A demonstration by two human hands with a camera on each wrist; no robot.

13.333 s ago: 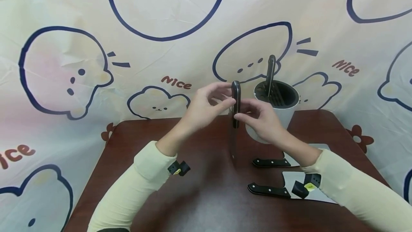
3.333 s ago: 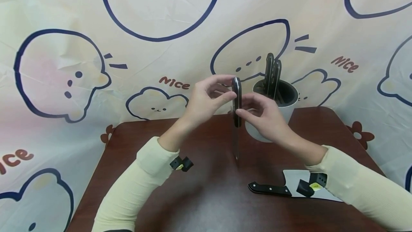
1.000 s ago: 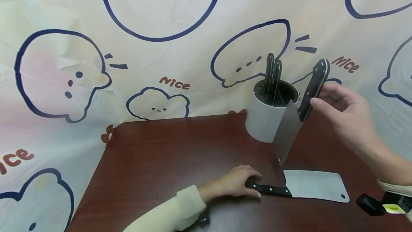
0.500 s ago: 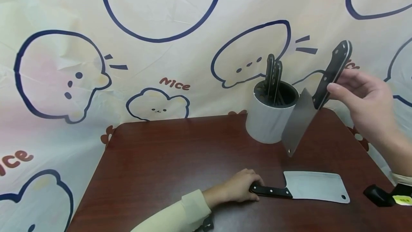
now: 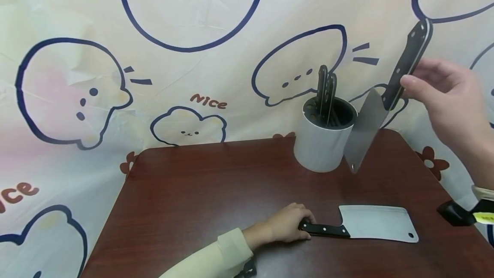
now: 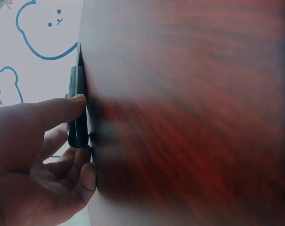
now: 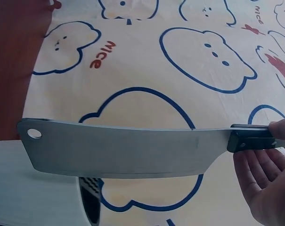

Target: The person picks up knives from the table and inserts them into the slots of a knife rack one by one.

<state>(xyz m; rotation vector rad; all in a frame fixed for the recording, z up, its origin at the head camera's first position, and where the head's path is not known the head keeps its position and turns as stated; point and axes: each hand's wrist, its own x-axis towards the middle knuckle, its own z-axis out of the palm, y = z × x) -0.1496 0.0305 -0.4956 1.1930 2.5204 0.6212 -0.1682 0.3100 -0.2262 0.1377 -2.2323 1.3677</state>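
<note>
My right hand point(image 5: 455, 102) grips the black handle of a cleaver point(image 5: 364, 130), raised beside the white knife holder point(image 5: 322, 151) with the blade slanting down to the left. The same cleaver point(image 7: 123, 150) spans the right wrist view, a round hole near its blade corner. A second cleaver point(image 5: 380, 223) lies flat on the table, blade to the right. My left hand point(image 5: 285, 223) pinches the end of its handle point(image 6: 78, 125), thumb on one side. Black-handled knives point(image 5: 327, 95) stand in the holder; their blades are hidden inside.
The dark red-brown table point(image 5: 216, 183) ends at a patterned cloth backdrop point(image 5: 216, 72) behind it. The holder stands near the table's far right side, with a dark slotted insert point(image 5: 343, 113) inside its rim.
Both hands held one knife together earlier. My right hand has since carried its cleaver rightward and up past the holder, while my left hand has taken hold of the lying cleaver's handle.
</note>
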